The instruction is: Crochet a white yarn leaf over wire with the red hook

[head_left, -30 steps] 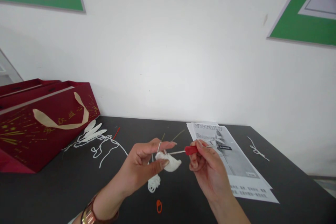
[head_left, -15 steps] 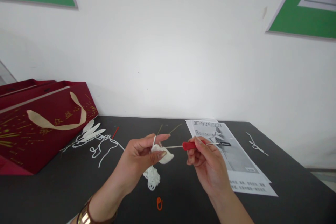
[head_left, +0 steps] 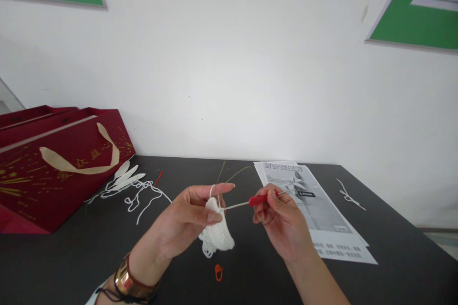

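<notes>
My left hand [head_left: 193, 212] pinches a small white crochet piece [head_left: 219, 233] between thumb and fingers. Yarn loops around its raised index finger, which stretches to the right. In my right hand [head_left: 282, 217] is a crochet hook [head_left: 258, 199], gripped by its red handle. The hook's thin metal shaft points left, and its tip meets the top edge of the crochet piece near my left thumb. Loose white yarn [head_left: 208, 249] hangs or lies just behind the piece, partly hidden by it. Two thin greenish strands stick up behind my left fingers.
An orange stitch marker [head_left: 218, 272] lies on the black table [head_left: 179, 276] in front. Dark red gift bags [head_left: 82, 152] stand at left, beside white crochet petals [head_left: 125, 175] and a small red stick [head_left: 159, 178]. Printed sheets [head_left: 343, 252] and a knotted white yarn piece [head_left: 348, 197] lie right.
The crochet piece has turned in my left hand and now hangs down, showing more of its face. The hook has tilted, its tip still at the piece's edge.
</notes>
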Motion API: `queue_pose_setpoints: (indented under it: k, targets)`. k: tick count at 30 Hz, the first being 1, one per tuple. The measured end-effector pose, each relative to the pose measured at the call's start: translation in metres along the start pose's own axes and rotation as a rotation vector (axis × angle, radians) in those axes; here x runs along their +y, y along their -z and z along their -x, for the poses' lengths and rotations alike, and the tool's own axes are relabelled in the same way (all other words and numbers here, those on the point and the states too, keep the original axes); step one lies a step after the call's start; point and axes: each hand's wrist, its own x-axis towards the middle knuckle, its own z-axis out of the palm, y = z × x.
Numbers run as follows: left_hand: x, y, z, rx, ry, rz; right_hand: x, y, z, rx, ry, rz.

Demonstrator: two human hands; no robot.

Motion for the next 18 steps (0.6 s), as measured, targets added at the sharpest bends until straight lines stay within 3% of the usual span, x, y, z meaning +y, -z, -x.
queue_pose_setpoints:
  k: [10, 18]
  targets:
    - [-0.0024, -0.0010, 0.0001, -0.076, 0.040, 0.075, -0.0075, 0.0063, 0.0019, -0.172, 0.235, 0.183]
    - [-0.0022, 0.0029, 0.0003, -0.119, 0.072, 0.040, -0.0070, 0.0043, 0.0038, -0.155, 0.227, 0.186]
